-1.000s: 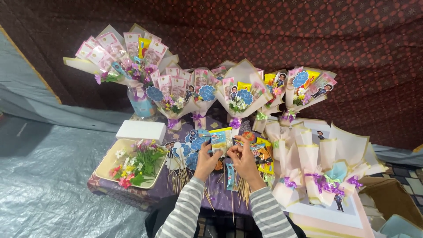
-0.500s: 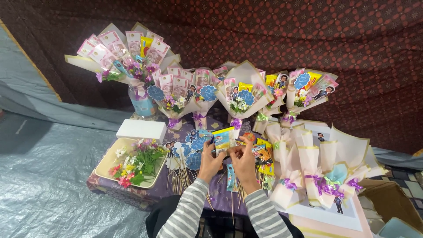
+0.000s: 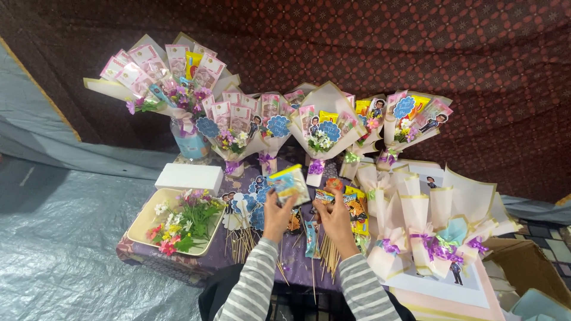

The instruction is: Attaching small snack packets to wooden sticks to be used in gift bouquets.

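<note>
While a row of finished cone-shaped paper bouquets (image 3: 324,128) already stands along the back of the table beyond the fingertips, the work in hand looks partway through: several bouquets are dressed with packets, flowers and ribbons, yet many pieces lie loose below the hands. The left hand (image 3: 277,214) has its fingers closed on a small yellow-and-blue snack packet (image 3: 288,184), lifted just above the tabletop and tilted. The right hand (image 3: 335,219) rests just beside it, fingers curled down onto the pile of orange snack packets (image 3: 351,208); I cannot tell whether it actually pinches one. Under and between both wrists lie thin wooden skewers (image 3: 324,255), some with packets already fixed on. Left of the left hand's fingers, a shallow cream square tray (image 3: 141,223) holds loose artificial flowers (image 3: 181,220) in pink, white, yellow and red, with a white rectangular box (image 3: 188,177) behind it. Right of the right hand's fingers, empty cream paper wrappers tied with purple ribbon (image 3: 416,229) wait unfilled, so filling appears to remain.
</note>
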